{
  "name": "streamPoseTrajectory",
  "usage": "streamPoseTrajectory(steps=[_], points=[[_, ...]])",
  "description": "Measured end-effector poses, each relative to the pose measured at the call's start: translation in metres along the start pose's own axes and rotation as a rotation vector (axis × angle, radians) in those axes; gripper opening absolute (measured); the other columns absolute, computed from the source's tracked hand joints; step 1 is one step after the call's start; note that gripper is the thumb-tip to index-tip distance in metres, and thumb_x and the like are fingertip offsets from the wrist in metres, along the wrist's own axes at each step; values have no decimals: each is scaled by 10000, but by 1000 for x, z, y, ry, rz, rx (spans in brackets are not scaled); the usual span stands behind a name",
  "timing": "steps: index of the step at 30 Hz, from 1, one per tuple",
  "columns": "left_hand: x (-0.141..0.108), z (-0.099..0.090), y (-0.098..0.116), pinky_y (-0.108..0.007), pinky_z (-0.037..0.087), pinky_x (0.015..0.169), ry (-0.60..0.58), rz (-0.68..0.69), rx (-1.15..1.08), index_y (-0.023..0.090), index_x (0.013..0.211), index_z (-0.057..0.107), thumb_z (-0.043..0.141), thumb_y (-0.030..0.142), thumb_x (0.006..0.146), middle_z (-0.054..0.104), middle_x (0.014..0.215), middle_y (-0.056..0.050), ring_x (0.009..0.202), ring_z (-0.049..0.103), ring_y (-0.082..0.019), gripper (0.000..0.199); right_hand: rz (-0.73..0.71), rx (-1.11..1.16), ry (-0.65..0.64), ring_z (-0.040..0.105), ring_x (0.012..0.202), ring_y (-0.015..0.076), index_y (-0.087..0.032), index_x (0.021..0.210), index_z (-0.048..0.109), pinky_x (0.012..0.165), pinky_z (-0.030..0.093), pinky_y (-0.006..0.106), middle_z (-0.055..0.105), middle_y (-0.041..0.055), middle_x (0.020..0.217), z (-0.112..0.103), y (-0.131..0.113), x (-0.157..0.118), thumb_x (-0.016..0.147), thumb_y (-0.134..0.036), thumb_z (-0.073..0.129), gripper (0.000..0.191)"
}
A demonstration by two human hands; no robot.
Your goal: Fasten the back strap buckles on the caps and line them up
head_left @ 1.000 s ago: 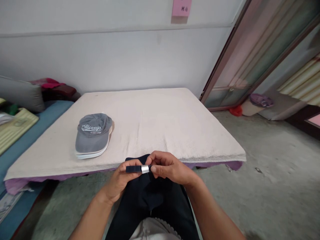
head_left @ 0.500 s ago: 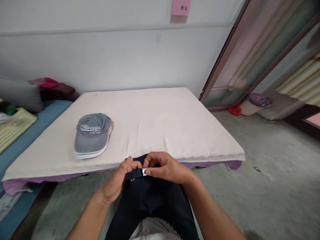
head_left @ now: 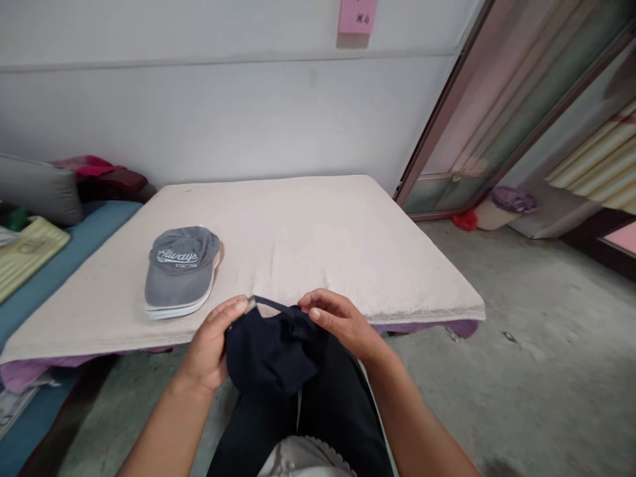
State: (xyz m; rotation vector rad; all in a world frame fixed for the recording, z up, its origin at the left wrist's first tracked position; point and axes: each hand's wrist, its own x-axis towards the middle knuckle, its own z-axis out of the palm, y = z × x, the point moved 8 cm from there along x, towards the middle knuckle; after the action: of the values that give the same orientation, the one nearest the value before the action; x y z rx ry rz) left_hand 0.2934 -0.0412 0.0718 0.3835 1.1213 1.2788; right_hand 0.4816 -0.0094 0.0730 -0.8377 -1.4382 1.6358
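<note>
A dark navy cap (head_left: 271, 354) is held above my lap, its back strap (head_left: 271, 303) and small metal buckle (head_left: 251, 304) at the top. My left hand (head_left: 213, 341) grips the cap's left side, thumb beside the buckle. On the other side, my right hand (head_left: 342, 321) is closed at the cap's right edge, thumb and fingers bent round it; the fingertips are partly hidden. To the left on the bed, a grey cap (head_left: 181, 265) with white "Always" lettering lies on top of a small stack whose lower pale brims (head_left: 179, 310) show beneath it.
In front is a low bed (head_left: 318, 232) with a cream cover and purple edging. A grey pillow (head_left: 40, 189) and a yellow folded item (head_left: 32, 252) lie at left. A bin (head_left: 499, 209) stands by the sliding door at right; a pink note (head_left: 356, 16) hangs on the wall.
The navy cap has been turned and spread, so more of its crown shows. My left hand has shifted left with the buckle side, and my right hand has moved right, off the buckle.
</note>
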Motion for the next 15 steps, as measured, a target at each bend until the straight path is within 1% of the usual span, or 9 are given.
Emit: streamPoseTrajectory(steps=[1,3,5,7,8,11,13,15], points=[[0,-1,5,-233,538,604,32,-6,-68,137,742,664,721,181,676,704,663,-11,590,648,-140,98,-1,2,68,577,839,152,-184,955,645,765,447,281,630,36,909,-11,7,-3,815,-411,657,267],[0,2,14,-246,557,593,30,-50,-197,131,695,661,656,192,723,693,607,-12,551,652,-142,68,8,76,164,593,927,180,-191,992,644,841,441,312,653,55,965,-28,25,-9,827,-395,648,263],[-2,7,25,-242,562,592,-8,-76,-283,135,659,655,595,211,774,689,583,-13,542,659,-140,150,16,204,182,601,979,197,-191,1047,634,890,434,345,663,79,1021,-35,47,-14,848,-354,623,257],[-2,10,38,-249,569,626,-46,-55,-316,146,669,666,555,250,818,713,608,-16,581,681,-150,213,18,278,166,594,1033,210,-196,1096,625,927,422,367,656,91,1082,-36,65,-17,832,-278,632,276],[-2,10,44,-264,572,662,-56,-21,-318,153,694,678,537,273,837,732,637,-17,615,695,-160,234,23,293,152,585,1064,216,-204,1120,620,946,412,376,652,90,1107,-34,73,-18,812,-240,645,311],[3,9,61,-354,542,847,-89,114,-318,177,794,710,435,289,894,772,754,-24,751,719,-190,312,29,308,112,558,1132,232,-246,1199,590,993,384,412,642,75,1156,-28,87,-15,752,-178,680,461],[6,12,64,-402,488,945,-122,152,-317,202,866,718,347,272,917,776,780,-22,868,710,-206,382,19,331,130,548,1148,238,-268,1232,572,1000,379,426,632,66,1177,-27,91,-10,736,-173,685,518],[9,18,59,-400,474,968,-145,133,-298,251,968,712,301,290,928,771,767,2,985,679,-208,414,28,379,153,561,1121,243,-269,1231,572,968,403,428,634,64,1162,-24,95,-4,728,-185,686,523]])
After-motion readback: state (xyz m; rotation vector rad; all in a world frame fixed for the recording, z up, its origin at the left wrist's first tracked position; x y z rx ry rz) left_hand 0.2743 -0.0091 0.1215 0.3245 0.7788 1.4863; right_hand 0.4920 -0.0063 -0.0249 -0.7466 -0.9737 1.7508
